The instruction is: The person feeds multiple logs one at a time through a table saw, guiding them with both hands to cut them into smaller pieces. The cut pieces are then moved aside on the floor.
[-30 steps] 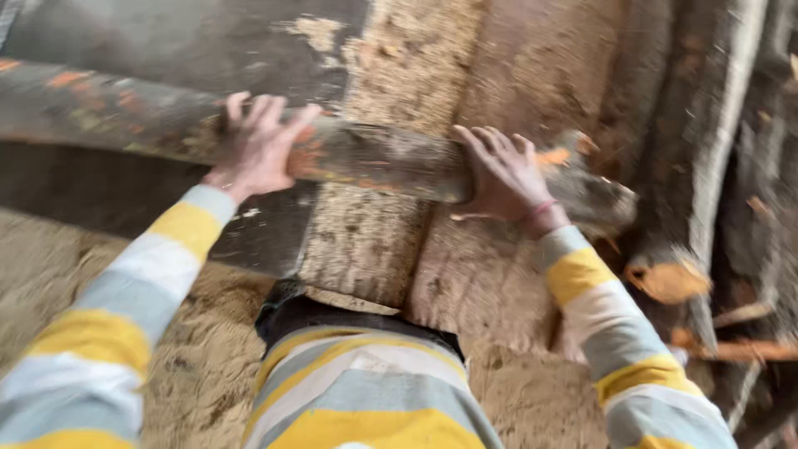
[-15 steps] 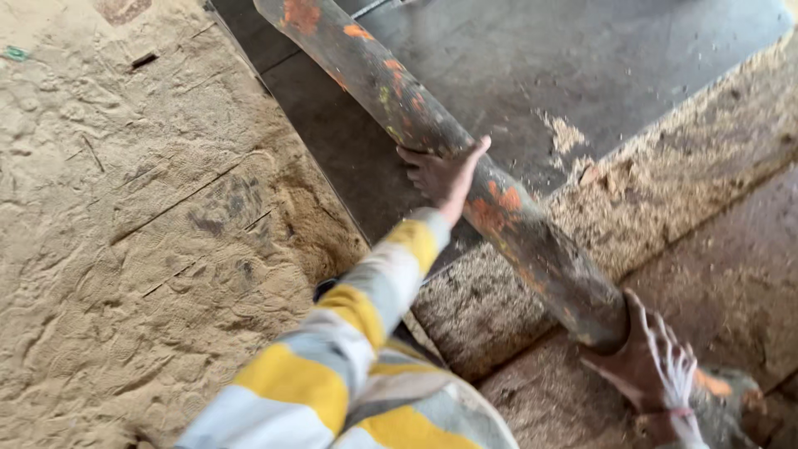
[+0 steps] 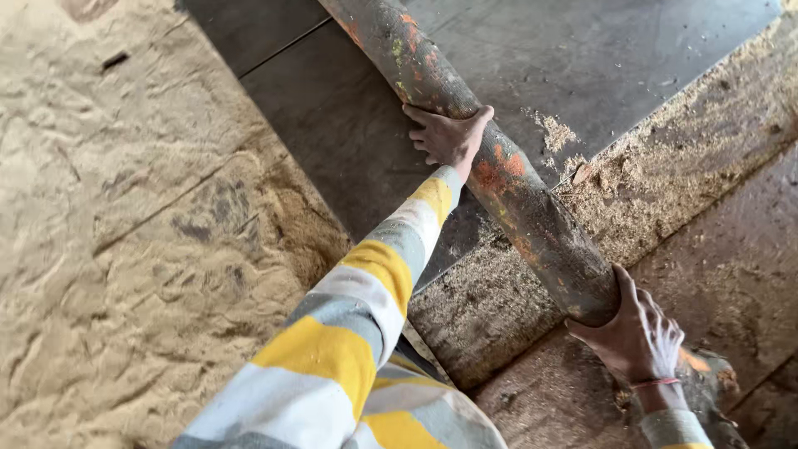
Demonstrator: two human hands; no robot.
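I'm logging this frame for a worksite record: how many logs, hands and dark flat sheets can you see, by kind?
Log, long, dark bark with orange and green marks: 1
Hands on the log: 2, left hand and right hand
Dark flat sheets under the log: 2, split by a seam
Total: 5

Log grey-brown with orange and yellowish paint flecks; sleeve striped yellow, white, seemingly grey; sawdust tan.
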